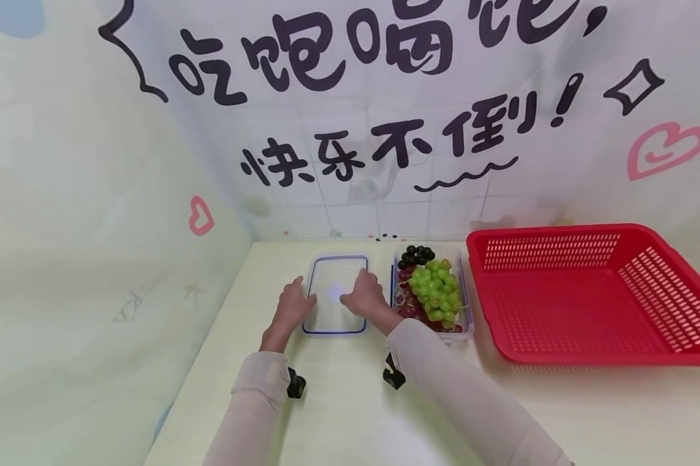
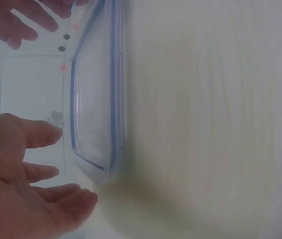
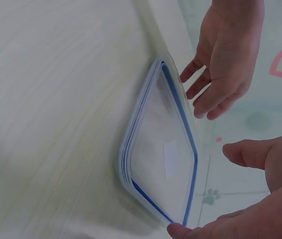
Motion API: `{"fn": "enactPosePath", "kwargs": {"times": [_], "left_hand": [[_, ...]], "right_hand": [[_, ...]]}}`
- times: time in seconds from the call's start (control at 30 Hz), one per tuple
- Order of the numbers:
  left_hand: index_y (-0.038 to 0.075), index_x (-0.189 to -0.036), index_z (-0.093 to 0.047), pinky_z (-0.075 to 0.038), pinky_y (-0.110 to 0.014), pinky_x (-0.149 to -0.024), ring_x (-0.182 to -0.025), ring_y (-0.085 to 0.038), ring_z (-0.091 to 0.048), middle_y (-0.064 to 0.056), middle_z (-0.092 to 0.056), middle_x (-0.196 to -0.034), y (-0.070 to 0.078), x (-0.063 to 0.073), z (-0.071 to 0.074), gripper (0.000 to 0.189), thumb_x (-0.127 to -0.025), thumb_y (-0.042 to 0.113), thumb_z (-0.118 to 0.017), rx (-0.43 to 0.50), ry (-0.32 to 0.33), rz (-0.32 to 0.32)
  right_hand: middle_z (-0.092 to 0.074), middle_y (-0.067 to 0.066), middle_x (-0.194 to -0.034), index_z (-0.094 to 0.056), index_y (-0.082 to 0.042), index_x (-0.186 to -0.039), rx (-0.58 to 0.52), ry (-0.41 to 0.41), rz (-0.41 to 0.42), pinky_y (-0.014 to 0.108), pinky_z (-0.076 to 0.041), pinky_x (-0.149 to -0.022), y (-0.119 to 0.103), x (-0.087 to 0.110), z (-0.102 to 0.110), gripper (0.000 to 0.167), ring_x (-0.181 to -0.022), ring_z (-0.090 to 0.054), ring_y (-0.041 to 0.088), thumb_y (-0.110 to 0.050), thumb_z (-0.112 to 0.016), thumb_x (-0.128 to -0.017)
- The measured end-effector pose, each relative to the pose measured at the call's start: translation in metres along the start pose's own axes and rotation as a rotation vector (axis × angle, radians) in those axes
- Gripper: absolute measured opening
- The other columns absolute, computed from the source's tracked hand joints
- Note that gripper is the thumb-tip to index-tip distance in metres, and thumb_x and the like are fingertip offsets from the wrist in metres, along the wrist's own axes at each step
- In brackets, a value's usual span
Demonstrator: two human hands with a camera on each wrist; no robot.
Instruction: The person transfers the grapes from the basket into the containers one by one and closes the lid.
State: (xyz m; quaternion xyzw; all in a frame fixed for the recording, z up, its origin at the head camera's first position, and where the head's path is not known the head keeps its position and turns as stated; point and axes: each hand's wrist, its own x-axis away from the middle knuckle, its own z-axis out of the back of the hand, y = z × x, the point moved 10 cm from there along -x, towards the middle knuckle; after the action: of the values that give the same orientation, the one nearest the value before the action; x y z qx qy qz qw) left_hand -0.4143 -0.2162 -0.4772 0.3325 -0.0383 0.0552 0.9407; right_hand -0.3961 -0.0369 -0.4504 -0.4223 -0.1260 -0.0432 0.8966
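Observation:
A clear rectangular plastic lid (image 1: 335, 327) with a blue seal line lies flat on the table. My left hand (image 1: 294, 304) is at its left side, fingers spread and loosely bent; in the left wrist view that hand (image 2: 31, 184) holds nothing. Over the lid's right part is my right hand (image 1: 366, 296), its thumb pointing inward. In the right wrist view one fingertip of the right hand (image 3: 260, 199) overlaps the corner of the lid (image 3: 155, 144); I cannot tell whether it touches.
Right of the lid stands a clear container (image 1: 468, 317) with green grapes (image 1: 436, 291), dark red grapes (image 1: 407, 304) and black grapes (image 1: 415, 256). A large red plastic basket (image 1: 559, 310) sits farther right. Behind the pale table (image 1: 338, 401) hangs a printed wall covering (image 1: 385, 207).

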Motion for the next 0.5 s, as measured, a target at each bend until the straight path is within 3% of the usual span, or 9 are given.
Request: {"fn": "enactPosePath", "kwargs": {"times": [0.13,0.33,0.5], "left_hand": [[-0.009,-0.151,-0.026,-0.037,-0.056,-0.113,-0.137,-0.048,-0.038,-0.035,-0.035,-0.148,-0.006,-0.002,-0.005,0.066,-0.097,0.016,-0.055,-0.024,-0.018,0.032],[-0.009,-0.151,-0.027,-0.037,-0.057,-0.113,-0.136,-0.048,-0.038,-0.035,-0.036,-0.147,-0.005,-0.005,-0.011,0.064,-0.098,0.019,-0.053,-0.023,-0.027,0.03],[-0.009,-0.151,-0.026,-0.038,-0.057,-0.112,-0.136,-0.047,-0.038,-0.035,-0.036,-0.147,-0.003,-0.005,-0.015,0.064,-0.099,0.019,-0.051,-0.017,-0.042,0.042]], "right_hand": [[-0.037,0.025,-0.15,-0.025,0.005,-0.153,0.024,-0.009,-0.01,0.048,-0.043,-0.111,0.003,-0.006,-0.004,0.078,-0.133,-0.044,0.037,-0.019,-0.069,-0.092],[-0.042,0.025,-0.141,-0.03,0.005,-0.149,0.01,-0.019,-0.074,0.046,-0.048,-0.104,0.017,-0.011,-0.008,0.073,-0.121,-0.049,0.036,-0.017,-0.069,-0.091],[-0.04,0.025,-0.147,-0.026,0.005,-0.152,-0.033,-0.035,-0.079,0.047,-0.045,-0.108,0.022,-0.014,-0.014,0.077,-0.126,-0.049,0.035,-0.016,-0.069,-0.092]]}}
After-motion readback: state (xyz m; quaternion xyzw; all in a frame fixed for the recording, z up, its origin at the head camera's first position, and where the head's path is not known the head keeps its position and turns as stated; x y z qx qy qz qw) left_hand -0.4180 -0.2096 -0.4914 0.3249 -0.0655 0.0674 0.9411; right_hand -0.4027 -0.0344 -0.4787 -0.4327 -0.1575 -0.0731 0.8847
